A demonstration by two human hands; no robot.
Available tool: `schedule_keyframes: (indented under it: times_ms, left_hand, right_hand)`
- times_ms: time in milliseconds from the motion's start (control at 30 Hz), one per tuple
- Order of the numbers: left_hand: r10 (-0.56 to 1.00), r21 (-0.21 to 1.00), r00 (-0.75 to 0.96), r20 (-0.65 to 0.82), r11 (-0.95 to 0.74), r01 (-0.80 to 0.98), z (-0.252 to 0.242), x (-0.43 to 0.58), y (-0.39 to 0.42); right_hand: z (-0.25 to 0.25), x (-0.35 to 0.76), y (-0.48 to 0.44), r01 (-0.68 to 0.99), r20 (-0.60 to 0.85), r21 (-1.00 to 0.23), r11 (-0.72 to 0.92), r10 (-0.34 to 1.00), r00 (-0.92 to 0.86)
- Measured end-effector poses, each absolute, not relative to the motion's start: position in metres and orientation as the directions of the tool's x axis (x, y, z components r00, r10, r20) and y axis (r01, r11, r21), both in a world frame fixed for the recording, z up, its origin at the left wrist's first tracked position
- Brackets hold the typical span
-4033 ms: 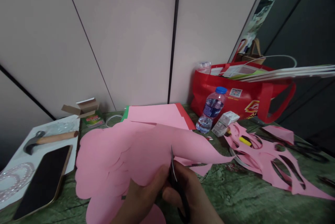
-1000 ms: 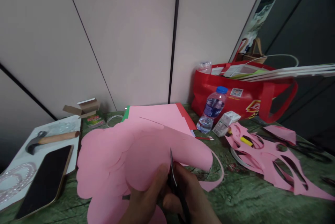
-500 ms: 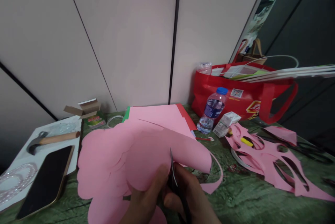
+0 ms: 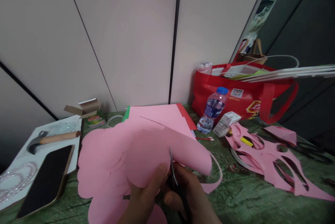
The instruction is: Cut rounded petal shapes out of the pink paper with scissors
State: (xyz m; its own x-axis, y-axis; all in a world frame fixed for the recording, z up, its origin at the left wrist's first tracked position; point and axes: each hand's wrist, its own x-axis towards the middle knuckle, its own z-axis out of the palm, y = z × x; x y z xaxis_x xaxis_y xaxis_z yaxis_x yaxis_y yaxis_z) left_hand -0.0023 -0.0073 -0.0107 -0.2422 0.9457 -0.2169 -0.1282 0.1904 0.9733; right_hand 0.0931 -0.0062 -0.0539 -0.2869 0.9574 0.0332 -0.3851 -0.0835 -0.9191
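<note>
Pink paper (image 4: 123, 154), a big sheet with scalloped, rounded edges, is held low over the green table (image 4: 240, 196), just in front of the person. The left hand (image 4: 142, 199) pinches its near edge, thumb on top. The right hand (image 4: 191, 199) is clenched round the handles of the scissors (image 4: 173, 171), whose blade tip stands upright against the sheet. Four seconds ago a long pointed corner ran from the sheet out to the right. That corner is gone now and the right edge is a rounded lobe, with a thin curled strip (image 4: 217, 178) hanging from it down to the table, so the cut has travelled round this side. In the last second hardly anything shifts. The sheet bulges upward, smooth and uncreased. To the left lie a phone (image 4: 44, 178) and a hammer (image 4: 52, 138). Behind the sheet is a stack of coloured paper (image 4: 162, 114), and to the right are a water bottle (image 4: 213, 108), a red bag (image 4: 243, 94) and pink offcuts (image 4: 267, 161).
</note>
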Motion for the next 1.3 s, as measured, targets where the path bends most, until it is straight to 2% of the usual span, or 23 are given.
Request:
schedule_keyframes:
  times_ms: [500,733,867,967,1067,1167,1300]
  left_hand:
    - [0.954,0.937,-0.148,-0.259,0.211,-0.277,-0.012,-0.005,-0.003]
    - [0.978,0.947,-0.135,-0.16,0.114,-0.299,-0.008,-0.002,0.0]
    - [0.959,0.983,-0.26,-0.117,0.074,-0.17,-0.005,-0.001,0.001]
    - [0.928,0.989,-0.342,-0.151,0.139,-0.06,-0.004,-0.001,0.0]
    - [0.92,0.98,-0.339,-0.197,0.18,-0.081,-0.004,-0.002,-0.001]
    - [0.93,0.984,-0.325,-0.171,0.144,-0.105,-0.007,-0.001,-0.002]
    - [0.926,0.989,-0.348,-0.144,0.125,-0.077,-0.011,-0.001,-0.002]
  right_hand:
    - [-0.046,0.1,-0.008,-0.391,0.061,-0.918,-0.062,0.953,-0.295]
    - [-0.049,0.099,-0.008,-0.407,0.033,-0.91,-0.085,0.961,-0.276]
    - [-0.053,0.098,-0.008,-0.46,0.015,-0.879,-0.125,0.957,-0.29]
    - [-0.055,0.098,-0.008,-0.426,-0.004,-0.894,-0.138,0.954,-0.3]
    - [-0.054,0.098,-0.008,-0.419,0.045,-0.904,-0.089,0.953,-0.3]
    - [-0.047,0.098,-0.007,-0.473,0.126,-0.88,-0.028,0.948,-0.291]
    - [-0.043,0.099,-0.007,-0.493,0.115,-0.868,-0.05,0.948,-0.298]
